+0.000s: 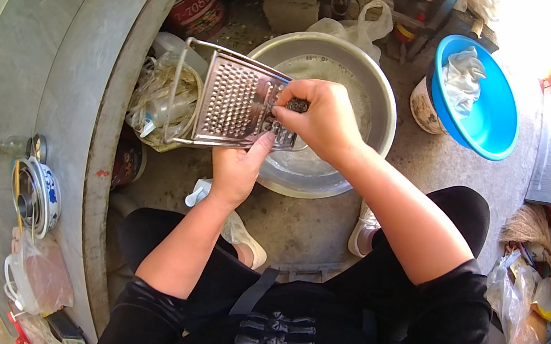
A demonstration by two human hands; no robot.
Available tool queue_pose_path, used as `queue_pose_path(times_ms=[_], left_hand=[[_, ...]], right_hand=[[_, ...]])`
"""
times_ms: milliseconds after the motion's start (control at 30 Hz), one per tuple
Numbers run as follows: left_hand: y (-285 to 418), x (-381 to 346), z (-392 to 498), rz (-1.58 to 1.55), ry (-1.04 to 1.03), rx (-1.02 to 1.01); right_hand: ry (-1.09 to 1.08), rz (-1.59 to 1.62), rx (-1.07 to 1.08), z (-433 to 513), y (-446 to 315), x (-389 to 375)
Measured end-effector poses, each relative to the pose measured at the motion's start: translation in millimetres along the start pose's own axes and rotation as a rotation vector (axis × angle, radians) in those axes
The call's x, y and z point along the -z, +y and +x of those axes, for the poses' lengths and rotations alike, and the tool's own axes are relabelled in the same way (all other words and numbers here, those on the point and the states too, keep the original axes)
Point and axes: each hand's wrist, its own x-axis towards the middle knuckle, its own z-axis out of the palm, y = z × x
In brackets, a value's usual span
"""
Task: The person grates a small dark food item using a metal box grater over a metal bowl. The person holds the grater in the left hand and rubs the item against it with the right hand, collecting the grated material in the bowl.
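My left hand (239,174) grips the lower edge of a metal grater (232,101), its thumb on the plate and its fingers hidden beneath. The grater is held over the left part of a metal basin (382,135) of cloudy, sudsy water (321,69). A wire handle loops out from the grater's left end. My right hand (324,117) pinches a dark steel wool scrubber (297,105) against the right part of the grater, where the holes are larger.
A blue plastic basin (509,114) with a white cloth (461,77) rests on a bucket at the right. A bin of plastic bags (161,96) stands left of the metal basin. Bowls (47,198) sit on the grey ledge (86,55). Bagged items and a straw broom (531,228) lie far right.
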Motion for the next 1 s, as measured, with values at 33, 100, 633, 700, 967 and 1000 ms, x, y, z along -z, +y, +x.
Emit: queue_pose_path(times_ms=[33,100,633,700,967,1000], left_hand=[[-1.9,0.1,0.9,0.025,0.008,-0.05],[-6.9,-0.3,2.4,0.077,0.025,-0.15],[-13.1,-5.7,6.6,-0.05,0.101,0.0],[-1.8,0.1,8.0,-0.092,0.142,0.011],[38.7,16.4,13.3,-0.351,-0.029,0.039],[39.4,17.3,12.5,-0.362,-0.053,0.004]], right_hand=[[0.018,0.105,-0.154,-1.8,-1.6,-5.1],[0.054,0.315,-0.462,-6.2,-5.6,-12.8],[0.209,0.658,-0.721,5.8,6.7,-15.3],[0.215,0.262,-0.484,13.2,23.3,2.6],[-0.242,-1.051,-0.308,-31.2,116.2,4.4],[-0.38,-0.942,-0.367,-34.9,111.9,-1.1]])
